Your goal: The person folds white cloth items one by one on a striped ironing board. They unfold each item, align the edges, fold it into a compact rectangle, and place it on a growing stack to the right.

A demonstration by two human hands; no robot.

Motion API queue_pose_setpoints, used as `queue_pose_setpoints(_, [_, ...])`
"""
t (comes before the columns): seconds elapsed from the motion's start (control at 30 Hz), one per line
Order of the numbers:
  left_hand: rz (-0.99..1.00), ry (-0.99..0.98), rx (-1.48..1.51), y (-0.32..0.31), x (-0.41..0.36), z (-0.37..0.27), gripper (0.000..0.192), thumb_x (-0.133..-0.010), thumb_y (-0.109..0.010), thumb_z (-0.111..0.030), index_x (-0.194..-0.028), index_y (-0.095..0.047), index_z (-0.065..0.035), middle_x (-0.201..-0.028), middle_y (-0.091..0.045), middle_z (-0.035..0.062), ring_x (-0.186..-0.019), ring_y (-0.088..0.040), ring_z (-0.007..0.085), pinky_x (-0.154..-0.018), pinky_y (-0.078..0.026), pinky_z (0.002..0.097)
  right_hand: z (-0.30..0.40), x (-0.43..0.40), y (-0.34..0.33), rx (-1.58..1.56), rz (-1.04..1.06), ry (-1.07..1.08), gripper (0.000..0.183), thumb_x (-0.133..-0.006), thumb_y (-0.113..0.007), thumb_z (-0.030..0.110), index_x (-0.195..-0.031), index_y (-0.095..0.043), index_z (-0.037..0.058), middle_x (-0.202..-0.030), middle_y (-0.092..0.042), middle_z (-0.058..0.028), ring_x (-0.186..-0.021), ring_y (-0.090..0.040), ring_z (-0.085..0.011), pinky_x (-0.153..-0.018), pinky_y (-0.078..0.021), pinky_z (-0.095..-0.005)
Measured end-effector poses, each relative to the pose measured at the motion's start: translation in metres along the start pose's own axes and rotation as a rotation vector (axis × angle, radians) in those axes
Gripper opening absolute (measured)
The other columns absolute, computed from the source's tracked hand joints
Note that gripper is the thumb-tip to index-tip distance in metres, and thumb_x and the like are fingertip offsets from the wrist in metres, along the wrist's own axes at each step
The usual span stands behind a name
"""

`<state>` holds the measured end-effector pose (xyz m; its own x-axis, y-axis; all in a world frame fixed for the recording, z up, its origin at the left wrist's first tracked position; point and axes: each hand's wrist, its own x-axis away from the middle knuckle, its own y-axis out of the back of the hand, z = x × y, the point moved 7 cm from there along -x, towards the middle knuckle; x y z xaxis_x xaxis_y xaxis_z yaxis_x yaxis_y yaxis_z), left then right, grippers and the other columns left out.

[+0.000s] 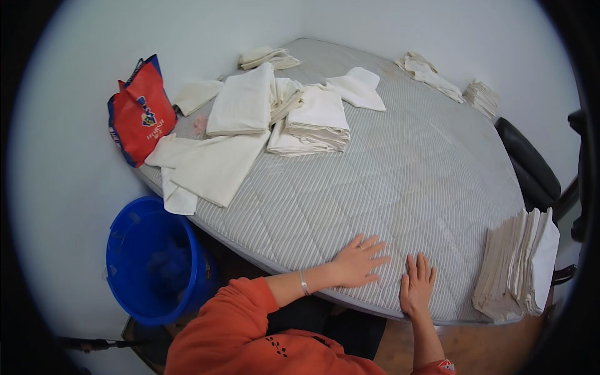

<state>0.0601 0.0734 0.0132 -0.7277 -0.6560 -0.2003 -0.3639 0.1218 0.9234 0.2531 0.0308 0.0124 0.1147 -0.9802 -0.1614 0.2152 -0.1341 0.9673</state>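
My left hand (357, 263) rests palm down on the grey-striped mattress (389, 187), fingers spread, with a ring on one finger and a bracelet at the wrist. Beside it, my right hand (418, 285) lies flat near the mattress's front edge, holding nothing. To the right of that hand stands a thick stack of folded off-white cloths (511, 267), its folds facing up. Beyond my hands are another folded cloth stack (318, 117), a large folded white cloth (241, 105) and a loosely spread cloth (215, 164) hanging partly over the left edge.
A red and blue shopping bag (143, 115) leans at the wall. On the floor at left stands a blue bucket (187, 281) with indistinct contents. More cloths (429, 77) and a small stack (482, 98) lie along the far right edge, near a black chair back (529, 164).
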Motion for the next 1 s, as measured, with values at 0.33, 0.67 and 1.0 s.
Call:
queue_pose_setpoints(0.33, [-0.09,0.676,-0.267,0.087,0.105,0.156,0.062,-0.1,-0.054,-0.044,-0.151,-0.047,-0.0108,-0.16,-0.036,0.0246,-0.15,-0.027,0.0448,-0.121,-0.019,0.0584,0.074,-0.035,-0.024,-0.092,-0.065,0.158,0.053,-0.101,-0.047,0.026,-0.151,-0.047,0.0109,-0.157,-0.04,-0.0204,-0.149,-0.032,-0.0391,-0.121,-0.015,-0.0622])
queue_pose_setpoints(0.67, [-0.261,1.08,-0.638,0.154,0.22,0.254,0.02,-0.084,-0.066,-0.007,-0.103,-0.064,-0.0004,-0.105,-0.069,0.0226,-0.098,-0.07,0.0393,-0.082,-0.057,0.0447,0.082,-0.035,-0.024,-0.105,-0.146,0.159,0.049,-0.103,-0.047,0.029,-0.149,-0.05,0.0143,-0.155,-0.045,-0.0165,-0.147,-0.037,-0.0346,-0.122,-0.0188,-0.0578])
queue_pose_setpoints(1.0, [-0.308,0.535,-0.32,0.111,0.117,0.116,0.021,-0.083,-0.057,-0.003,-0.101,-0.065,0.0017,-0.096,-0.07,0.0232,-0.087,-0.069,0.0403,-0.08,-0.056,0.0489,0.092,-0.029,-0.014,-0.409,-0.24,0.171,0.042,-0.098,-0.056,0.019,-0.137,-0.058,0.0037,-0.14,-0.057,-0.02,-0.132,-0.051,-0.0376,-0.114,-0.0353,-0.0496])
